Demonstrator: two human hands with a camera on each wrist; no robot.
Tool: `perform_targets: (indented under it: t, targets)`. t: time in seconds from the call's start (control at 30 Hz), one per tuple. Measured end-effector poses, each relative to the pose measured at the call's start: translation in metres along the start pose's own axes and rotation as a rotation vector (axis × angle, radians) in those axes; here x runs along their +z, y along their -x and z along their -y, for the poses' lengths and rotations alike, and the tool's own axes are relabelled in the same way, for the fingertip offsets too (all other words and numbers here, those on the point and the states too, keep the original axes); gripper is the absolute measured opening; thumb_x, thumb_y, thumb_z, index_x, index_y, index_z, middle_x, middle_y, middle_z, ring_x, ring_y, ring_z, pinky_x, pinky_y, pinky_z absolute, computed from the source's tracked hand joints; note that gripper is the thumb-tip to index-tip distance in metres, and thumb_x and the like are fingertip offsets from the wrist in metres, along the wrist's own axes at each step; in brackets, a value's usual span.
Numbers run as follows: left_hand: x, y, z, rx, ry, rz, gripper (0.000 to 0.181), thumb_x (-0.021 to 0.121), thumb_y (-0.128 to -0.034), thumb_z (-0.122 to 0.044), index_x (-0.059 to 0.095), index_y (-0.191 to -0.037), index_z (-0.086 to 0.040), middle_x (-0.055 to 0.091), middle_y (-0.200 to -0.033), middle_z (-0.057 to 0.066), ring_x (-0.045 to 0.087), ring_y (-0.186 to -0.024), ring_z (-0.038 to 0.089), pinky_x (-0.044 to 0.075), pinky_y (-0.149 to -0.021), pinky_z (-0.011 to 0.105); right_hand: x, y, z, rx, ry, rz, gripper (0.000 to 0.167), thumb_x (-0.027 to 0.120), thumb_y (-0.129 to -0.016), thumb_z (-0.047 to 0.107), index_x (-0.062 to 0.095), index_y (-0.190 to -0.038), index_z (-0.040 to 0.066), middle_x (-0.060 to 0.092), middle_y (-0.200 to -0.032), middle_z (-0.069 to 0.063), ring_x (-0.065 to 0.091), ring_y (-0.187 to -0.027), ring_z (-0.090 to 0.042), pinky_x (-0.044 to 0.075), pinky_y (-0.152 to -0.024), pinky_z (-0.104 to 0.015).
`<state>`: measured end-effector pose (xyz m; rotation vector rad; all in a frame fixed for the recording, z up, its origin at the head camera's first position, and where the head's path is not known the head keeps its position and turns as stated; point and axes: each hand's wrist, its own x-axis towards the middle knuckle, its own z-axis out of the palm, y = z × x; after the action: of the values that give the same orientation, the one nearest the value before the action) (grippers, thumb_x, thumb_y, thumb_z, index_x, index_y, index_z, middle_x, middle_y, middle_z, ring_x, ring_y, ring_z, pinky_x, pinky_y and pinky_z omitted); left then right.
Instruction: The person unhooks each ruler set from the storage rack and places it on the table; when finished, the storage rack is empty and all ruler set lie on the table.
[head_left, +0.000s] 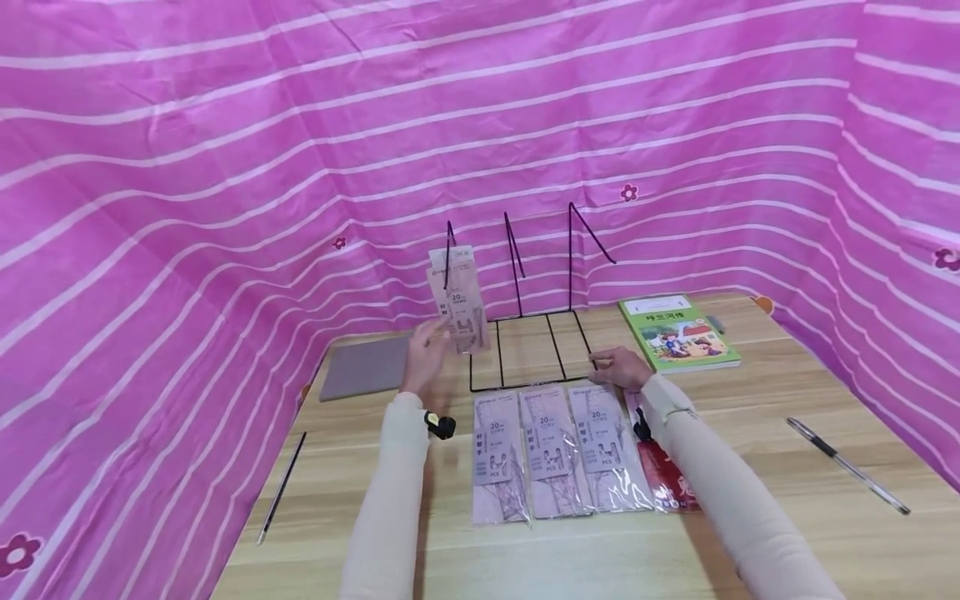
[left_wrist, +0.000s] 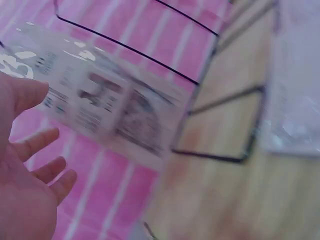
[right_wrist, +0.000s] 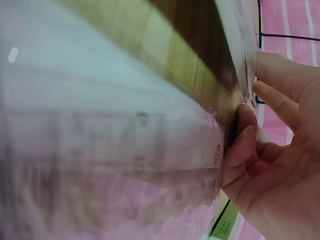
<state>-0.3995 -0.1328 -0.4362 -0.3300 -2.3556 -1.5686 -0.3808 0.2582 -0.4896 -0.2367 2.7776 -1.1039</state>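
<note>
The ruler set packet is at the left prong of the black wire rack, and it appears to hang there. Its long axis is nearly upright, with the lower end leaning a little to the right. The left hand is the nearer one: from it, the packet lies forward and slightly to the right. This hand is unclosed, its fingers spread and relaxed beside the packet; whether a fingertip touches it, I cannot tell. The right hand is at the front right corner of the rack, with bent fingers, but I cannot tell if they grip the wire. Three similar packets lie flat on the bench before the rack, side by side, their long axes pointing roughly toward it.
</note>
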Motion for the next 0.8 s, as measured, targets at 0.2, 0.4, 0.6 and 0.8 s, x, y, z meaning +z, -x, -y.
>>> perform_targets:
  t: [0.2, 0.4, 0.6, 0.8]
  targets:
    - [-0.009, -0.022, -0.024, 0.074, 0.132, -0.015, 0.040, 0.063, -0.0969, -0.006, 0.062, -0.137, -0.010, 0.043, -0.153, 0.015, 0.049, -0.129, 0.036, 0.043, -0.109, 0.048, 0.000, 0.000, -0.001, -0.020, 0.022, -0.016, 0.059, 0.073, -0.093, 0.023, 0.052, -0.142, -0.002, 0.053, -0.138, -0.034, 0.052, -0.127, -0.053, 0.043, -0.107, -0.059]
    - [-0.014, -0.037, -0.036, -0.028, 0.240, 0.004, 0.041, 0.065, -0.0972, -0.010, 0.063, -0.138, -0.015, 0.049, -0.151, 0.007, 0.050, -0.131, 0.030, 0.050, -0.105, 0.044, 0.002, 0.003, -0.001, 0.000, 0.001, -0.015, 0.060, 0.073, -0.092, 0.023, 0.052, -0.142, -0.002, 0.054, -0.138, -0.032, 0.051, -0.128, -0.053, 0.042, -0.108, -0.058]
    - [-0.014, -0.043, -0.039, -0.108, 0.210, 0.021, 0.040, 0.066, -0.0984, -0.016, 0.062, -0.138, -0.014, 0.055, -0.147, 0.010, 0.051, -0.132, 0.027, 0.046, -0.109, 0.043, 0.004, 0.005, 0.001, 0.006, -0.003, -0.020, 0.058, 0.073, -0.092, 0.022, 0.053, -0.141, -0.002, 0.055, -0.137, -0.031, 0.052, -0.128, -0.052, 0.043, -0.108, -0.057]
    - [-0.011, -0.047, -0.039, -0.121, 0.216, 0.029, 0.035, 0.067, -0.0965, -0.009, 0.066, -0.132, -0.010, 0.067, -0.120, 0.019, 0.063, -0.108, 0.025, 0.054, -0.099, 0.045, 0.002, 0.004, 0.002, 0.018, -0.008, -0.023, 0.058, 0.073, -0.092, 0.024, 0.053, -0.142, 0.000, 0.055, -0.138, -0.030, 0.052, -0.128, -0.051, 0.043, -0.108, -0.057]
